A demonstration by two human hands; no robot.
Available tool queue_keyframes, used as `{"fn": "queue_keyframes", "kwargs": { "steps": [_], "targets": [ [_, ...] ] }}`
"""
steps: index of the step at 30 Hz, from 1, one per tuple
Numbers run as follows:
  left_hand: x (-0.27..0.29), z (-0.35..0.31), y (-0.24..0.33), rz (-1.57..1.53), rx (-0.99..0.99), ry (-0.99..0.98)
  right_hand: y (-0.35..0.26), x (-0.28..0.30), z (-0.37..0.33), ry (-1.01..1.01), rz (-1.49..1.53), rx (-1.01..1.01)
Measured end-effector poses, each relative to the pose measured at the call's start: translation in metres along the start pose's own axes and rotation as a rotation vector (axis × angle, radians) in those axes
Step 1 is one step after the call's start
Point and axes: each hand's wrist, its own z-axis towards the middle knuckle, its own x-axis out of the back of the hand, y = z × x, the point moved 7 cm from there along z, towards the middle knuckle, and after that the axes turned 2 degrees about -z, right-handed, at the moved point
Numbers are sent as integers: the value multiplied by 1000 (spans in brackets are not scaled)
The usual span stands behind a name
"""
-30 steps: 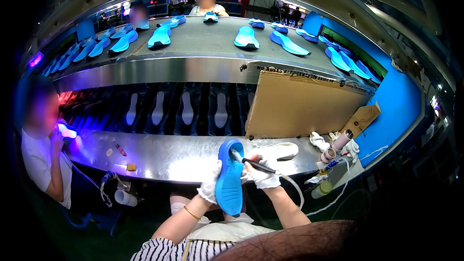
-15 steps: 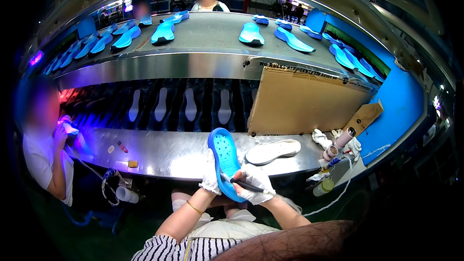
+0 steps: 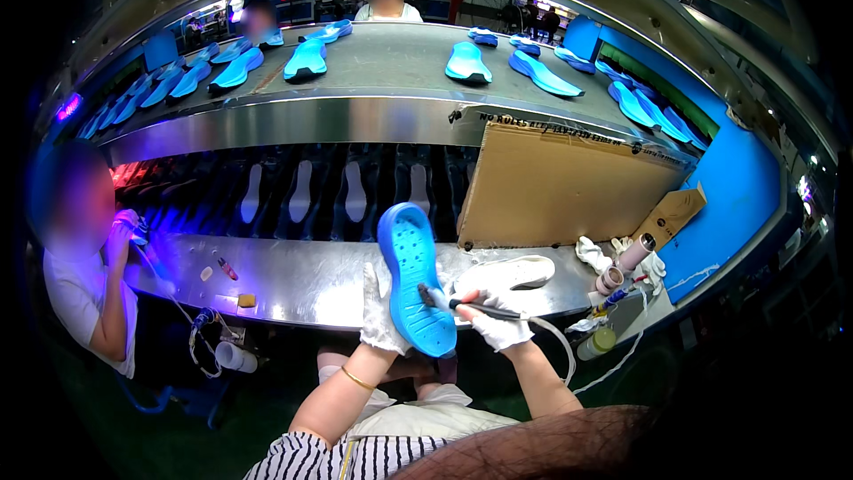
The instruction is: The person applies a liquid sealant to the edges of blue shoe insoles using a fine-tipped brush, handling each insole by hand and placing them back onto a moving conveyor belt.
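My left hand (image 3: 382,329), in a white glove, is closed on the left edge of a blue shoe sole (image 3: 411,253). The sole stands tilted up over the bench's front edge, its inside with small holes and grooves facing me. My right hand (image 3: 499,327), also with white covering and some bare fingertips, grips a black-handled brush (image 3: 484,309) with a thin tube at its rear end. The dark bristle tip lies at the sole's inner face, about mid-length; whether it touches I cannot tell. Behind my right hand, a white shoe-shaped piece (image 3: 524,272) rests on the bench.
The metal bench (image 3: 293,280) carries a yellow block (image 3: 247,300) at left and pinkish cylinders (image 3: 634,253) with white gloves at right. A cardboard sheet (image 3: 569,187) leans behind. Several blue soles lie on the upper belt (image 3: 382,62). A co-worker (image 3: 84,293) sits at left.
The sole has risen and turned more upright in my left hand. My right hand has moved right and up, bringing the brush tip higher along the sole. The belt's soles have shifted slightly right.
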Motion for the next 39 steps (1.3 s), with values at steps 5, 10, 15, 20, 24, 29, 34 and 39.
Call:
{"fn": "queue_keyframes", "kwargs": {
  "steps": [5, 10, 15, 20, 24, 29, 34, 39],
  "targets": [
    [8, -3, -6, 467, -88, 58, -2, -7, -8, 81, 199, 123],
    [-7, 1, -1, -65, 13, -103, -12, -39, -23, -108, 193, 191],
    [-26, -1, 4, 99, -114, -50, -3, -23, -20, 50, 105, 198],
    [-12, 0, 16, 74, -75, -139, -20, -40, -21, -51, 66, 261],
    [-28, 4, 16, 111, -106, -55, -7, -22, -14, 17, 18, 173],
    [-24, 7, 27, 102, -23, -81, -14, -28, -16, -148, 3, 84],
    [-48, 16, 22, 152, 50, -73, -13, -23, -16, -96, -47, 145],
    [-53, 17, 31, 160, 93, -108, 12, -33, -33, -247, 277, -43]
  ]
}}
